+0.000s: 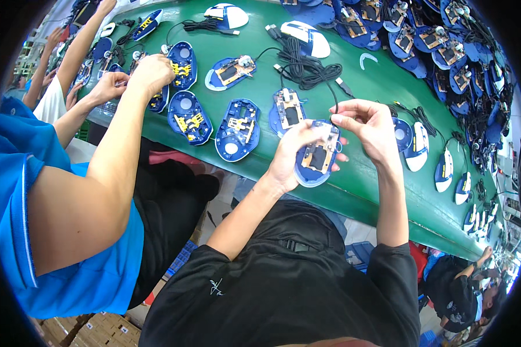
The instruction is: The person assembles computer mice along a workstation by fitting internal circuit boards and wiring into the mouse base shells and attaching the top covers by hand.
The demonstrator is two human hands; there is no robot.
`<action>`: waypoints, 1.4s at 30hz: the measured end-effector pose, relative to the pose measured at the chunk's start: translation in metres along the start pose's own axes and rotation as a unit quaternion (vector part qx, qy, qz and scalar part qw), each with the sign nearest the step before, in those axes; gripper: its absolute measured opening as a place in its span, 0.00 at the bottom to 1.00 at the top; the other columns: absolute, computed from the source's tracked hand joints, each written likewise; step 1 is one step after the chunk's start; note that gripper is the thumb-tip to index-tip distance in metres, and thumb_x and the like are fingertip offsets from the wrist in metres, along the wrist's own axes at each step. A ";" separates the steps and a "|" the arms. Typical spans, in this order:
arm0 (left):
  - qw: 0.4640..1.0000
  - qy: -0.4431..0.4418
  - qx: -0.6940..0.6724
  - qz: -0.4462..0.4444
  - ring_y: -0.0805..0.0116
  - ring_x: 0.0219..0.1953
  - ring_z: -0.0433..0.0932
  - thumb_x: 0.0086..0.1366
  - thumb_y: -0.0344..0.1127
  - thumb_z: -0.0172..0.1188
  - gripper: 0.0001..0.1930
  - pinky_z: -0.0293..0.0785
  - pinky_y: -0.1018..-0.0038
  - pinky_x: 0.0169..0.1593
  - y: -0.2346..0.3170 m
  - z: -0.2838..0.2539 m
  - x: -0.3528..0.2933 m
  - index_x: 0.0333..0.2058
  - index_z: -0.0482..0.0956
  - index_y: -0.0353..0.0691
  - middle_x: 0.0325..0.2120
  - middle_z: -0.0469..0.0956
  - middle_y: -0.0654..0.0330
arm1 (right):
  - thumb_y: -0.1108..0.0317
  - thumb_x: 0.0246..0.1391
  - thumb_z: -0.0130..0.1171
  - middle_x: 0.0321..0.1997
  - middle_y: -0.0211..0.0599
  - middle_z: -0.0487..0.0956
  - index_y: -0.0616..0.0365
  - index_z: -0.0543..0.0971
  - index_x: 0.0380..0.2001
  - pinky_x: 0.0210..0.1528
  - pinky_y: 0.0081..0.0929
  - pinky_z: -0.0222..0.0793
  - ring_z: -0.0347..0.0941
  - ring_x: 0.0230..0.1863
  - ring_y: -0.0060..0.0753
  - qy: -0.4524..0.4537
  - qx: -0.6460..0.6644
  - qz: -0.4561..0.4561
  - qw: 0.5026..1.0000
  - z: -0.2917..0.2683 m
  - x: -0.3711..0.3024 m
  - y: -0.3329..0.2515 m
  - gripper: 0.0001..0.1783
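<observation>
My left hand [292, 151] holds a blue computer mouse base [317, 157] with its circuit board facing up, tilted above the near edge of the green table. Its fingers wrap round the shell, thumb over the top. At the base's upper end, my right hand [364, 124] pinches the black cable [333, 98] between thumb and fingertips. That cable runs up to a coiled bundle [307, 69] on the table. Just behind the held piece lies another mouse base [286, 110] with a board. A blue mouse shell with white and yellow parts [237, 130] rests to the left.
A co-worker in a blue shirt [87, 231] works at my left, arms reaching over more shells [190, 118]. White-and-blue mice [307, 39] lie along the green table [255, 185]. At the far right rises a large heap of mouse bases [434, 40].
</observation>
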State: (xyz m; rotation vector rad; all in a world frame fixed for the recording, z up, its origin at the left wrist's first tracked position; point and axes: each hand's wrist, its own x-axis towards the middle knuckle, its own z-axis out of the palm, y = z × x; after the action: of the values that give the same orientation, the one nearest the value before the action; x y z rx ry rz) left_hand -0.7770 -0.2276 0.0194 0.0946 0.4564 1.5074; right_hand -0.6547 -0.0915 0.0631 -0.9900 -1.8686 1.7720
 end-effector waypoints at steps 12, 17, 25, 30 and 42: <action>0.954 0.096 0.259 0.116 0.55 0.27 0.84 0.74 0.39 0.47 0.10 0.85 0.67 0.27 0.000 0.011 -0.011 0.40 0.67 0.37 0.35 0.80 0.43 | 0.74 0.50 0.67 0.35 0.35 0.85 0.63 0.85 0.36 0.42 0.20 0.73 0.78 0.36 0.19 0.018 0.096 -0.022 0.995 0.015 -0.015 0.013 0.09; 0.955 0.054 0.265 0.124 0.54 0.30 0.84 0.76 0.42 0.39 0.14 0.85 0.66 0.30 0.005 0.004 -0.011 0.42 0.66 0.36 0.37 0.79 0.40 | 0.72 0.50 0.67 0.32 0.32 0.85 0.62 0.86 0.34 0.41 0.21 0.73 0.77 0.34 0.18 -0.010 -0.075 -0.051 0.996 0.008 -0.007 -0.001 0.07; 0.911 0.101 0.361 0.170 0.65 0.27 0.84 0.75 0.38 0.47 0.09 0.80 0.75 0.26 0.002 0.009 -0.009 0.40 0.67 0.37 0.29 0.81 0.52 | 0.73 0.51 0.66 0.34 0.35 0.84 0.65 0.85 0.33 0.44 0.22 0.74 0.78 0.37 0.19 -0.105 0.011 -0.001 0.994 -0.004 0.007 0.004 0.07; 0.886 0.085 0.432 0.144 0.65 0.29 0.84 0.75 0.37 0.47 0.10 0.81 0.74 0.28 0.004 0.003 -0.011 0.40 0.68 0.35 0.31 0.81 0.52 | 0.81 0.53 0.60 0.34 0.43 0.83 0.59 0.64 0.43 0.43 0.26 0.74 0.77 0.37 0.23 -0.162 0.088 0.037 0.982 0.000 0.008 0.003 0.18; 0.897 0.044 0.425 0.114 0.65 0.30 0.84 0.63 0.27 0.64 0.15 0.82 0.73 0.29 -0.004 -0.014 -0.008 0.37 0.62 0.37 0.32 0.81 0.52 | 0.81 0.52 0.63 0.40 0.46 0.83 0.61 0.69 0.46 0.47 0.22 0.74 0.78 0.44 0.24 -0.238 -0.002 0.060 0.970 -0.004 0.017 0.008 0.20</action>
State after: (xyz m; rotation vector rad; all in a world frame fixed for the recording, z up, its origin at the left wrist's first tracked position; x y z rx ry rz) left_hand -0.7780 -0.2383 0.0074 0.7915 1.1920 1.4413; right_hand -0.6621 -0.0772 0.0521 -0.7358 -2.1218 2.2322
